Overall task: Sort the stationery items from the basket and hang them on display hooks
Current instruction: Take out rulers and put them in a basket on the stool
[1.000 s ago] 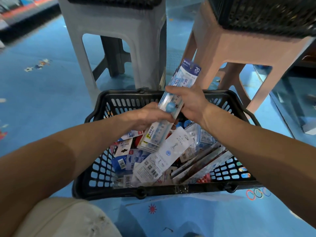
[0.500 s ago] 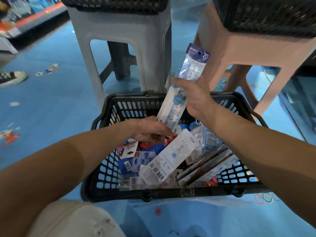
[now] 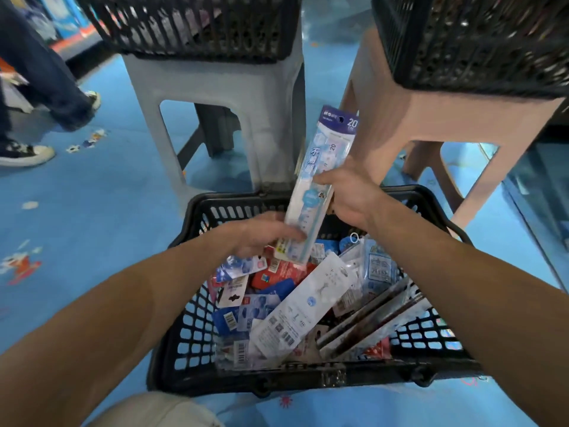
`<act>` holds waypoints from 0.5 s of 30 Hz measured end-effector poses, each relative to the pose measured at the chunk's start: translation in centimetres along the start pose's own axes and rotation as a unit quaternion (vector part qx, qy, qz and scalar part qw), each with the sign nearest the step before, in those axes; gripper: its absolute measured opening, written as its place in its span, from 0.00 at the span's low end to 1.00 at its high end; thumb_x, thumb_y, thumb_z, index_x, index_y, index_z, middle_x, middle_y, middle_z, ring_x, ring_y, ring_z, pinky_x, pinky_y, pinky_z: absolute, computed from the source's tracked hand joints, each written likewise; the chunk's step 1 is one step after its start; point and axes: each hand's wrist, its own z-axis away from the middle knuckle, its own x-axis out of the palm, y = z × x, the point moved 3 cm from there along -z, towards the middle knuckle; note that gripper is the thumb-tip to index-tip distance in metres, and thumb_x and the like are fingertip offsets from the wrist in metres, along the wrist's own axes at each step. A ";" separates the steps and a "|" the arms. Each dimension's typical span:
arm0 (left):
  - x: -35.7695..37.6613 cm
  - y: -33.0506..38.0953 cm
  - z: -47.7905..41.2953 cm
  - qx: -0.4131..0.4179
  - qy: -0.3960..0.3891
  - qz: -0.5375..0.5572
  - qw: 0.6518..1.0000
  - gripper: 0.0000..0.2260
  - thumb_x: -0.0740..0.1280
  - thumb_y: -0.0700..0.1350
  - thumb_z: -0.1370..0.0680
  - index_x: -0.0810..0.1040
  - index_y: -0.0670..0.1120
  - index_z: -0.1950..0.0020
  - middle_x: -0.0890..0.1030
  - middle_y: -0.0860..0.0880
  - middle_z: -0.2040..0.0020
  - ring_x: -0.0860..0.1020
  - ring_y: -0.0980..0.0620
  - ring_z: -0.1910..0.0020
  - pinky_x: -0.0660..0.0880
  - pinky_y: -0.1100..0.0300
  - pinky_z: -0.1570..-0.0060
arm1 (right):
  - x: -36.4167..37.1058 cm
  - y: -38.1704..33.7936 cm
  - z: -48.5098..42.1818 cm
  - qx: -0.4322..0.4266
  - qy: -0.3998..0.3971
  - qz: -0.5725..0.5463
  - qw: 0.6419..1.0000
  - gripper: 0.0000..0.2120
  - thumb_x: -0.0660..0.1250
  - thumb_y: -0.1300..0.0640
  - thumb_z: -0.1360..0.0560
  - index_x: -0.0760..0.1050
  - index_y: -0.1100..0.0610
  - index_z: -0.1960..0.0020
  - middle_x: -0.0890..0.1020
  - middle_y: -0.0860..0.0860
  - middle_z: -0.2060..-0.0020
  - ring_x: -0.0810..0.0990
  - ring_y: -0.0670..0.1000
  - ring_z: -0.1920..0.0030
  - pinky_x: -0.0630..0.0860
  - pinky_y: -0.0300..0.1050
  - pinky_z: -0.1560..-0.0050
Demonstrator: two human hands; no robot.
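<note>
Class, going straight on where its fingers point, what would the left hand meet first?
The left hand would probably meet the lower end of the long blue-and-white ruler pack gripped by the right hand.

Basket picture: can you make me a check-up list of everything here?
Surface: blue patterned floor.
Job's things: long blue-and-clear ruler packet held over black plastic mesh basket; no display hooks seen.
Clutter: long white card packet and many small packets heaped in the basket.
Grips: right hand pinches the ruler packet mid-length; left hand at its lower end, too blurred to judge.
Cables: nothing seen.
Surroundings: grey plastic stool and pink plastic stool, each bearing a black crate; a passer-by's sneaker.
</note>
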 end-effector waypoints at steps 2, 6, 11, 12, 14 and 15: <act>0.1 2.1 0.7 0.038 0.039 0.051 0.997 0.13 0.70 0.42 0.21 0.76 0.48 0.36 0.88 0.50 0.52 0.86 0.50 0.50 0.83 0.56 0.55 | 0.3 -0.3 0.6 0.012 0.011 0.006 1.000 0.24 0.59 0.79 0.24 0.70 0.68 0.30 0.79 0.65 0.36 0.80 0.65 0.38 0.77 0.66 0.37; 1.4 5.4 4.8 0.042 0.042 0.000 0.998 0.11 0.66 0.40 0.19 0.77 0.50 0.38 0.88 0.52 0.54 0.86 0.57 0.56 0.81 0.62 0.60 | 1.7 -1.2 3.9 0.067 0.056 -0.015 0.996 0.22 0.58 0.80 0.25 0.70 0.72 0.32 0.79 0.70 0.43 0.80 0.67 0.47 0.78 0.68 0.42; 1.5 10.9 12.6 -0.029 -0.012 -0.010 0.999 0.16 0.64 0.37 0.17 0.74 0.48 0.29 0.84 0.46 0.38 0.82 0.47 0.39 0.79 0.46 0.37 | 2.8 -7.4 8.4 0.105 0.032 -0.007 0.994 0.24 0.55 0.80 0.26 0.72 0.69 0.32 0.81 0.67 0.44 0.84 0.63 0.51 0.83 0.54 0.57; 1.4 12.4 14.2 -0.038 -0.018 -0.011 0.999 0.16 0.64 0.36 0.16 0.74 0.49 0.30 0.84 0.46 0.38 0.82 0.47 0.39 0.78 0.46 0.36 | 2.9 -9.3 9.4 0.113 0.032 0.002 0.993 0.24 0.56 0.80 0.27 0.72 0.68 0.33 0.83 0.65 0.46 0.85 0.59 0.55 0.82 0.48 0.63; 1.4 15.6 17.5 -0.054 -0.036 -0.001 0.998 0.17 0.64 0.35 0.16 0.75 0.51 0.31 0.84 0.47 0.37 0.83 0.50 0.39 0.80 0.48 0.38 | 3.2 -13.4 11.5 0.128 0.031 0.035 0.991 0.21 0.60 0.79 0.27 0.76 0.65 0.37 0.84 0.62 0.48 0.85 0.52 0.60 0.78 0.39 0.69; 1.4 17.4 19.2 -0.060 -0.037 0.007 0.998 0.16 0.64 0.35 0.17 0.75 0.51 0.32 0.85 0.49 0.38 0.83 0.51 0.40 0.80 0.48 0.38 | 3.4 -15.4 12.6 0.138 0.022 0.058 0.989 0.18 0.63 0.77 0.26 0.78 0.64 0.40 0.84 0.60 0.48 0.85 0.48 0.62 0.77 0.36 0.70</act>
